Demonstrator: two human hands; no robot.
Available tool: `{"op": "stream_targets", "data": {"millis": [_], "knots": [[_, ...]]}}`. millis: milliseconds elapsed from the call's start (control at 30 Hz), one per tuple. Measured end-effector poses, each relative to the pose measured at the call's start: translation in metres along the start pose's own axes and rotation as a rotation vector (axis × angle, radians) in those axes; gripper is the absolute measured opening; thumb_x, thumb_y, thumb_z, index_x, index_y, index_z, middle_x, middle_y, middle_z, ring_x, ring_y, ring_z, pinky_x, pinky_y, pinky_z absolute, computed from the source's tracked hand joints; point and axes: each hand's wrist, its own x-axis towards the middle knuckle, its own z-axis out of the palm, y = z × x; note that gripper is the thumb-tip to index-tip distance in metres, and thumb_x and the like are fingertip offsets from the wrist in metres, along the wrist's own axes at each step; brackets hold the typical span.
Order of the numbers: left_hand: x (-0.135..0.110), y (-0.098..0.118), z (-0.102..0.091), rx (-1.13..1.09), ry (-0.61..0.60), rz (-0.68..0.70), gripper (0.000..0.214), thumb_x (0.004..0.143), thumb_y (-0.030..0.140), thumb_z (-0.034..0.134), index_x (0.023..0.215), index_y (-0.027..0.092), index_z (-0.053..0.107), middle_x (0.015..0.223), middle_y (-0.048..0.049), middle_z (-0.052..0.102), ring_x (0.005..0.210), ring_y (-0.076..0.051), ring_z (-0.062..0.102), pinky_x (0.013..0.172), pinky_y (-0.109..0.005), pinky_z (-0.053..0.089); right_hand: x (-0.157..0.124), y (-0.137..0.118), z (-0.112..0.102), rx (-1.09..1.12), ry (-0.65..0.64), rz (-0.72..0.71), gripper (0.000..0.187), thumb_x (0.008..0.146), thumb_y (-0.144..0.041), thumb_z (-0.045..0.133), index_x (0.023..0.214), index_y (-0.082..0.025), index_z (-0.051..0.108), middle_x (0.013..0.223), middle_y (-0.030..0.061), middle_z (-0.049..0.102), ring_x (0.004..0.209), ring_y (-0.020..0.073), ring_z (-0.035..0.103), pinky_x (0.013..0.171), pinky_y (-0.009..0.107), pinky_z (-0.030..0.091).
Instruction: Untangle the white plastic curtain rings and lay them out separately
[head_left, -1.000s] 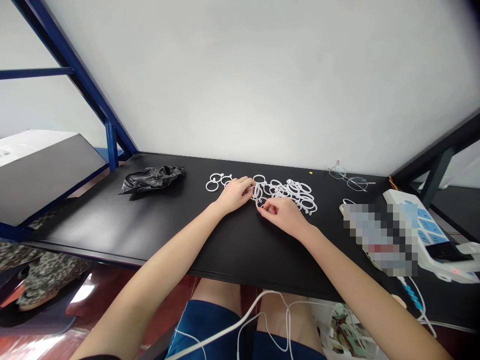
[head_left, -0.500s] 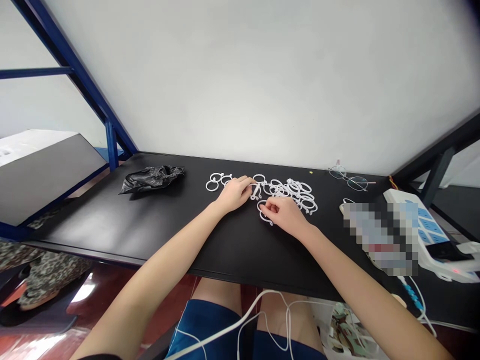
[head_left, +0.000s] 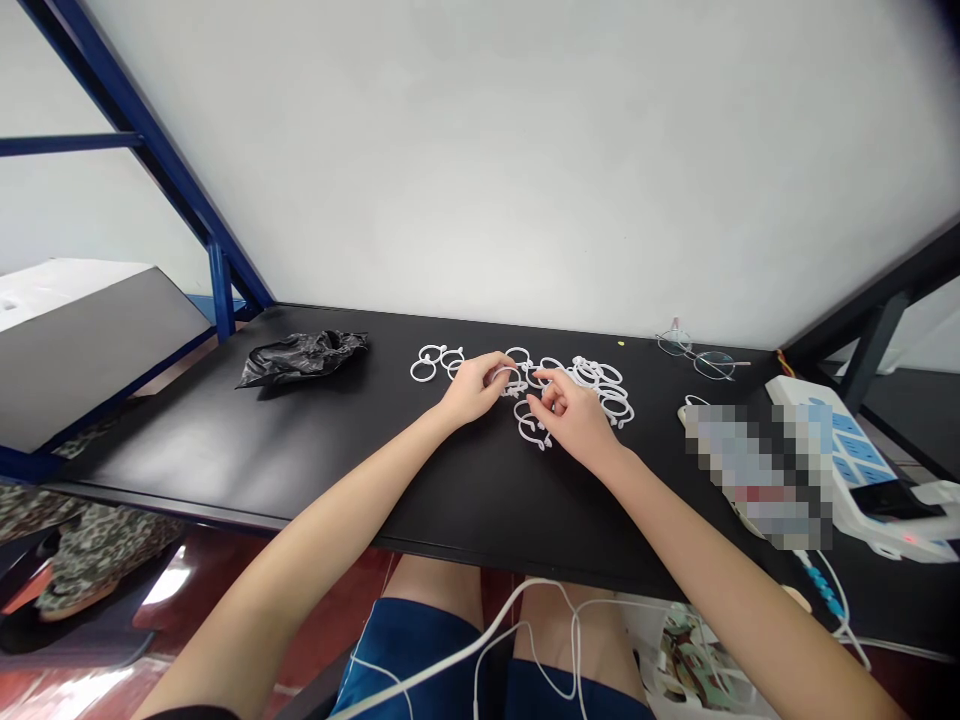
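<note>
White curtain rings with small knobs or eyelets lie on the black table. My left hand (head_left: 476,388) is closed, thumb and fingers pinching a white curtain ring (head_left: 510,388). Just to the right, my right hand (head_left: 571,408) has its thumb and index finger apart, with nothing visible between them. Below its thumb lies another white ring (head_left: 534,436), flat on the table. A heap of rings (head_left: 609,374) spreads behind and beside my right hand, which hides part of it. Left of my left hand sits a smaller group of rings (head_left: 424,371).
A crumpled black plastic bag (head_left: 304,358) lies on the table (head_left: 315,450) at left. To the right are eyeglasses (head_left: 714,365), a blurred-out phone (head_left: 757,480) with a cable, and a white power strip (head_left: 847,450). White cables (head_left: 487,640) hang over my lap.
My right hand has let go of the ring at the front, lifted slightly away and opened its fingers. The ring in my left hand has turned; that hand stays nearly in place.
</note>
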Motion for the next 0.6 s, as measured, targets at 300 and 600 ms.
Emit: {"op": "stream_targets", "data": {"millis": [300,600], "knots": [[0.0041,0.0012,0.0046,-0.595,-0.108,-0.295,0.020,0.086,0.031,0.060,0.093,0.013,0.060,0.071,-0.0014,0.063,0.059,-0.009,0.061,0.059,-0.022,0.054,0.0004,0.0019,0.0007,-0.045,-0.005,-0.028,0.014,0.085,-0.031,0.057,0.081,-0.021,0.064,0.060,-0.0023,0.058,0.048,0.0103,0.045,0.057,0.026,0.040],[0.0086,0.0032,-0.0033,-0.734,-0.099,-0.458,0.017,0.086,0.030,0.061,0.092,0.014,0.061,0.076,-0.0026,0.066,0.064,-0.013,0.068,0.057,-0.024,0.058,0.0004,0.0033,0.0017,-0.058,-0.032,-0.057,0.015,0.086,-0.032,0.057,0.080,-0.020,0.064,0.062,-0.0017,0.059,0.051,0.0108,0.048,0.059,0.026,0.040]]}}
